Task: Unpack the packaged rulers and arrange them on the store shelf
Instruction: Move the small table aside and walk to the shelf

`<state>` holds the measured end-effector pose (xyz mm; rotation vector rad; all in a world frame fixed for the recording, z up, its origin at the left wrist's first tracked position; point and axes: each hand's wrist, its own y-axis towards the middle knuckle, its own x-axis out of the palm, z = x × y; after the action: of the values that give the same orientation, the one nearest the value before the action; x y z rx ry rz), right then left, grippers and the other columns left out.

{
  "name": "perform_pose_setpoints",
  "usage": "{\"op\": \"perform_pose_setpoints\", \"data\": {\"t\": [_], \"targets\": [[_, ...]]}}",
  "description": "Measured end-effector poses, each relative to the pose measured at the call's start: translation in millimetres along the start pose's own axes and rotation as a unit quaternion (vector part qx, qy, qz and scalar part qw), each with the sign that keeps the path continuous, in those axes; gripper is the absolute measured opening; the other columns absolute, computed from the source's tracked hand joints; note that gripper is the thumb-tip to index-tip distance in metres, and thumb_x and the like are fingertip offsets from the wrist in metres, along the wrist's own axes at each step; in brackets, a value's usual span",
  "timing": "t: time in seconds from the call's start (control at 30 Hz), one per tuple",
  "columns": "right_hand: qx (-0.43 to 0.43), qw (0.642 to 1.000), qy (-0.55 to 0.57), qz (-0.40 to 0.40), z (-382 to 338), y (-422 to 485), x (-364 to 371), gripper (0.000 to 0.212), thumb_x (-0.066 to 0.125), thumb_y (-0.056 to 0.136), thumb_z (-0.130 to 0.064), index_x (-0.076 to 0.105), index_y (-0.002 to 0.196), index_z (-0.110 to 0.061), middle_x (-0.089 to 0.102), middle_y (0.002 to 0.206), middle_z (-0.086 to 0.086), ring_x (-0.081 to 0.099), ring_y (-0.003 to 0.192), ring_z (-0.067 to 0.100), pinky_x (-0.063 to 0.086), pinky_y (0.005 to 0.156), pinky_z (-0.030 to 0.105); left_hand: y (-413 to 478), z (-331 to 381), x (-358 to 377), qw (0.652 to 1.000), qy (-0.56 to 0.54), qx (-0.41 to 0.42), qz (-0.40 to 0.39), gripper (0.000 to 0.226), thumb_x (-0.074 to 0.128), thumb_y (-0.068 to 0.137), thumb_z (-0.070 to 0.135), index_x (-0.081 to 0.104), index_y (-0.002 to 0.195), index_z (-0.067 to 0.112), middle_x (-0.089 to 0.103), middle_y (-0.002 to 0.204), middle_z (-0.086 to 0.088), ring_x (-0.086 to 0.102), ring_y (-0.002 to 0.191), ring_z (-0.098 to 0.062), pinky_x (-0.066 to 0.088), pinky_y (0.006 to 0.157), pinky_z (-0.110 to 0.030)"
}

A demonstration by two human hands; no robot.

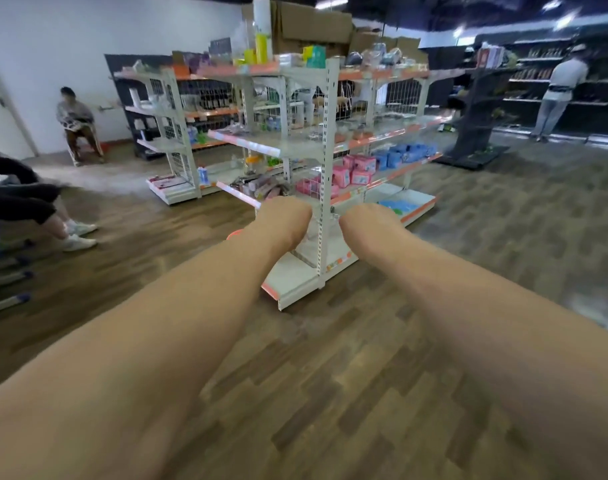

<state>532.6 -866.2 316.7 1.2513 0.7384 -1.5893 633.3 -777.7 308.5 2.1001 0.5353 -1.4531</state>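
Both bare forearms are stretched straight out over the wood floor (330,393), aimed at the near end of the white store shelf (325,161). The left hand (288,211) and right hand (363,216) are only seen as blurry rounded lumps, bent down and away from the camera. The fingers are hidden, so whether they're released, clenched or grasping something honestly can't be told. The two hands are held side by side with a small gap between them, in front of the shelf's end upright and low down near its bottom tiers.

As for the packaged rulers, they can't be picked out in this view, so their spot can't be told either. The whole view is pretty smeared.

What can be made out on the shelf:
- pink packs (354,169) are stacked on a lower tier, close to the near end corner
- blue packs (403,154) are lined up further along that same tier
- yellow bottles (261,48) are stood on the top tier
- cardboard boxes (313,22) are piled up behind them

A seated person (75,119) is seen by the left wall. A standing person (562,88) is turned toward the dark shelving (479,109) on the right. Someone's legs in white sneakers (79,235) are cut off at the left edge.
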Motion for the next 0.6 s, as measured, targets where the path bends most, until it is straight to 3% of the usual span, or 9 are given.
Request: {"op": "perform_pose_setpoints", "data": {"t": [0.2,0.3,0.47,0.6], "targets": [[-0.007,0.999,0.022,0.034,27,91,-13,0.033,0.043,0.088,0.006,0.061,0.113,-0.006,0.062,0.117,0.013,0.059,0.107,0.033,0.046,0.076,0.037,84,-27,-7,0.999,0.017,-0.024,0.014,0.021,0.048,0.085,-0.009,0.059,0.096,0.005,0.064,0.101,-0.015,0.062,0.095,-0.032,0.044,0.069,-0.037],[-0.017,0.999,0.027,0.032,35,129,-18,0.035,0.042,0.089,0.007,0.059,0.117,-0.003,0.06,0.121,0.014,0.057,0.112,0.032,0.045,0.079,0.037,119,-41,-6,0.999,0.02,-0.04,0.027,0.028,0.045,0.086,-0.009,0.06,0.105,0.004,0.063,0.107,-0.016,0.06,0.101,-0.034,0.044,0.071,-0.038],[-0.008,0.998,0.024,0.054,42,195,-19,0.034,0.041,0.09,0.006,0.059,0.117,-0.004,0.061,0.119,0.013,0.058,0.11,0.032,0.041,0.071,0.034,179,-72,2,0.998,0.015,-0.039,0.039,0.03,0.046,0.083,-0.011,0.061,0.106,0.002,0.064,0.104,-0.017,0.062,0.095,-0.035,0.043,0.065,-0.037],[0.001,0.998,0.015,0.054,37,257,-18,0.032,0.043,0.089,0.005,0.062,0.114,-0.004,0.062,0.117,0.012,0.059,0.108,0.03,0.045,0.073,0.035,231,-100,12,0.998,0.021,-0.036,0.048,0.029,0.044,0.086,-0.01,0.061,0.106,0.001,0.064,0.103,-0.016,0.062,0.095,-0.034,0.044,0.067,-0.036]]}}
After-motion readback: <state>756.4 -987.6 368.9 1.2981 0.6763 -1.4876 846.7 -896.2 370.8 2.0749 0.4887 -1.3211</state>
